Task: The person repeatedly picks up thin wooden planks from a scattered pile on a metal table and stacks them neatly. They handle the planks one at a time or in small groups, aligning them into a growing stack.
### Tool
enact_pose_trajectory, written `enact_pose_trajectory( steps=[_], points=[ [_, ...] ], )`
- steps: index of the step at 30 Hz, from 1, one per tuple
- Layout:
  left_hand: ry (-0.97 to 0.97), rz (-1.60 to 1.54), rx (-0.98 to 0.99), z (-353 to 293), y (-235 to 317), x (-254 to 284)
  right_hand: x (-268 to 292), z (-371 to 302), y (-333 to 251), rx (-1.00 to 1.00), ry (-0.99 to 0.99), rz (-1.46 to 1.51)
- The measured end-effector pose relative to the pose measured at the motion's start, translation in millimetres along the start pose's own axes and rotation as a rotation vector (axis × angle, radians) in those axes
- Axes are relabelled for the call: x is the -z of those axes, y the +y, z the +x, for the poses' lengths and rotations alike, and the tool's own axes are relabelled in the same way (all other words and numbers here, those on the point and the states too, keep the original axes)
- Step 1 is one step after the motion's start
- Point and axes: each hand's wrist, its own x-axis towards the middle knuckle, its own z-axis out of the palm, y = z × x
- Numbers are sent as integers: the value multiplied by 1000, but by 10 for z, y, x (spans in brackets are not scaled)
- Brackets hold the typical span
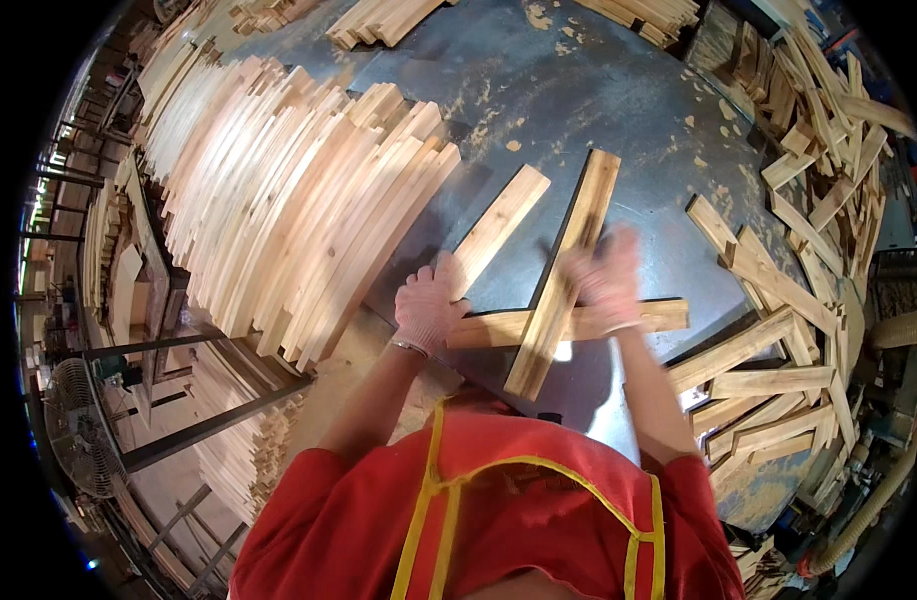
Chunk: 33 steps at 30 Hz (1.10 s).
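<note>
My left hand, in a pale knit glove, is closed on the lower end of a light wood strip that slants up and away on the metal table. My right hand, gloved too, is smeared by motion at the right edge of a second wood strip with a dark side. Whether its fingers grip that strip cannot be made out. The second strip lies crossed over a third wood strip, which runs sideways under it and behind my right hand.
Left of my hands, a broad stack of light wood strips lies in rows. On the right is a jumbled heap of loose strips, with more pieces behind it. Sawdust patches dot the metal table. A fan stands at far left.
</note>
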Motion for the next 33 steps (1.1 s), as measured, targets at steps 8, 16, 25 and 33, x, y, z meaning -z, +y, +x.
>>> enact_pose_trajectory(
  steps=[8,16,25,33],
  points=[
    [7,-34,-35,-274,-523,209,-61,-314,114,-334,-278,1483],
    [591,425,-157,-206,-1645,-199,52,-809,157,-318,-324,1453],
    [680,78,-865,-574,-232,589,-14,-1199,-224,-13,-554,713],
    [66,161,-414,-441,-329,1045,826,-832,66,514,254,-256]
  ],
)
